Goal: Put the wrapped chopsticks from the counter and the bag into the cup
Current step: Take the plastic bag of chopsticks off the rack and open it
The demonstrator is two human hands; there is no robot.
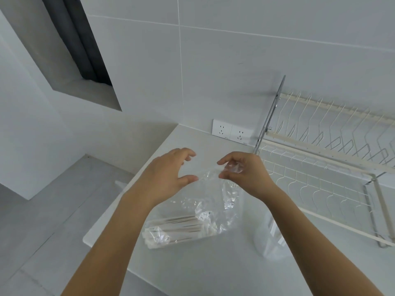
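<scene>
A clear plastic bag (213,201) lies on the white counter (192,263), and several paper-wrapped chopsticks (181,228) rest in its lower end. My right hand (245,174) pinches the bag's top edge and holds it up. My left hand (168,174) hovers just left of that edge, fingers spread, thumb tip close to the plastic. A translucent cup (270,238) stands on the counter under my right forearm, which hides part of it. Pale wrapped sticks show faintly inside the cup.
A white wire dish rack (324,159) fills the counter on the right, close to the cup. Two wall sockets (232,131) sit on the tiled wall behind. The counter's left edge (102,210) drops to a grey floor.
</scene>
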